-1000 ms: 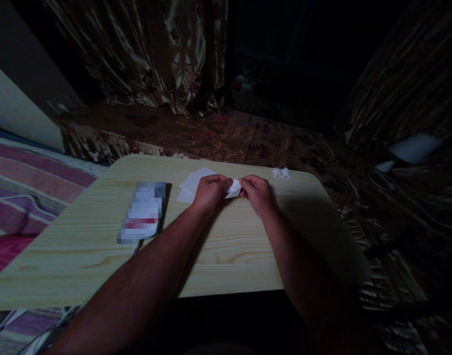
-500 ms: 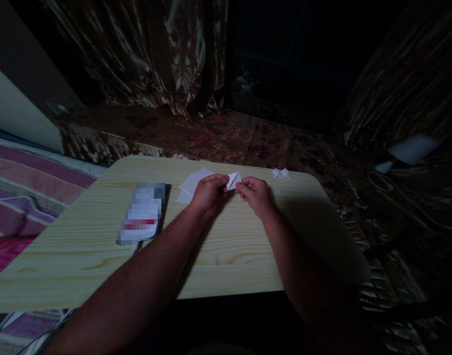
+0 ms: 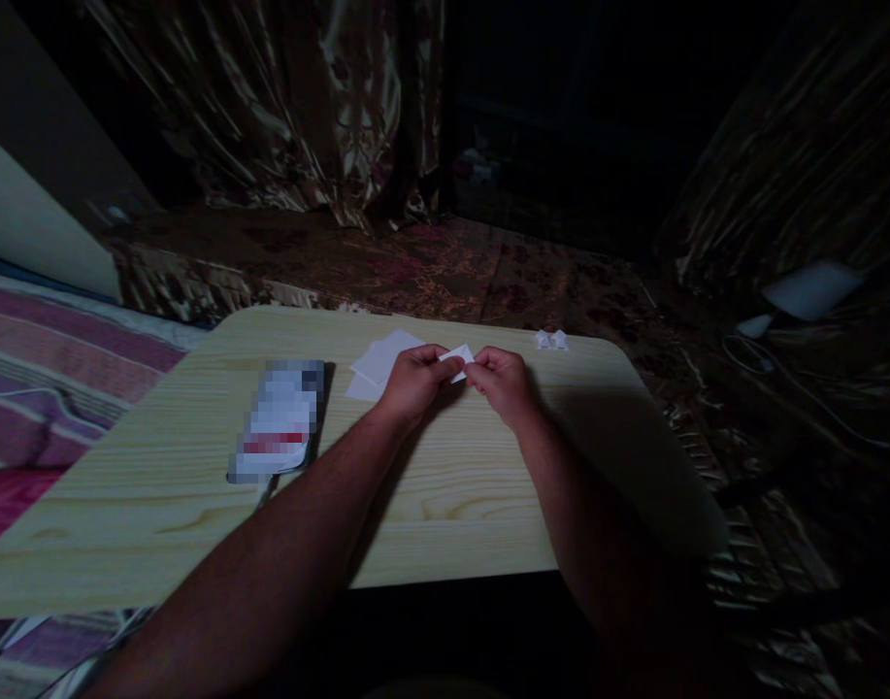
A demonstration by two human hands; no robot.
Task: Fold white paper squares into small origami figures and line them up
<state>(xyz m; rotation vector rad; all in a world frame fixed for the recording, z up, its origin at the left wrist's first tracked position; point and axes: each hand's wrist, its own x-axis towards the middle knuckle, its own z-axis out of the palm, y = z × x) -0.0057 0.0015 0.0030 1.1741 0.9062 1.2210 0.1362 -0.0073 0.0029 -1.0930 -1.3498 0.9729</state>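
Observation:
A small piece of folded white paper point(image 3: 458, 353) is held up over the table between both hands. My left hand point(image 3: 416, 381) is closed on its left side, the thumb lying across its face. Its right corner is pinched between the thumb and fingers of my right hand point(image 3: 501, 377). Part of the paper is hidden behind the fingers. Several flat white paper sheets point(image 3: 386, 357) lie just left of my left hand, partly overlapping. Two small folded white paper pieces point(image 3: 551, 340) rest near the far edge, to the right of my right hand.
A phone point(image 3: 280, 419), blurred out in blocks, lies left of my left forearm with a cable at its near end. The pale wooden table point(image 3: 459, 510) has rounded corners. Striped bedding point(image 3: 44, 359) is on the left, curtains point(image 3: 357, 107) behind, and a white device with a cable point(image 3: 812, 291) at right.
The paper has turned a little between my fingers and its dark diagonal gap no longer shows. My left thumb has moved across onto its face, and the hands are closer together.

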